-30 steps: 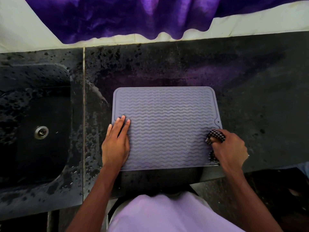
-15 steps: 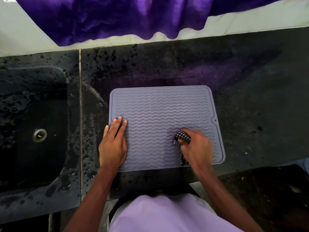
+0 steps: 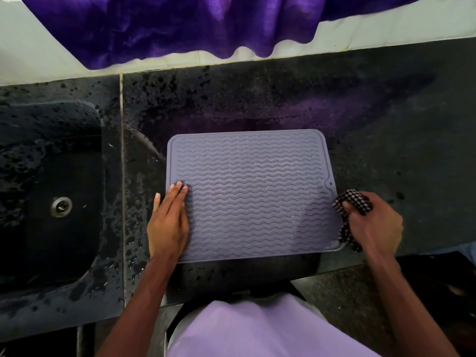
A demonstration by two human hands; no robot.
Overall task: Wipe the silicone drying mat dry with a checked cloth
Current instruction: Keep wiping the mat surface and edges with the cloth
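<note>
wiping step in hand: cloth stands at the mat's right edge, at the end of a stroke.

the grey rectangular silicone drying mat with wavy ridges (image 3: 253, 194) lies flat on the dark speckled stone counter (image 3: 386, 130), which is wet at 9 o'clock of the mat, beside the dark sink basin (image 3: 51, 191). the left hand (image 3: 168, 222) is laid flat, fingers pressed together, on the mat's edge at 8 o'clock, pinning it. the right hand (image 3: 373, 225) is closed in a fist around the bunched black-and-white checked cloth (image 3: 351, 202), which sits at 4 o'clock, just over the rim. judgement: glints among the ridges suggest remaining wet; the next move calls for a return pass toward 9 o'clock with firm downward pressure.
</note>
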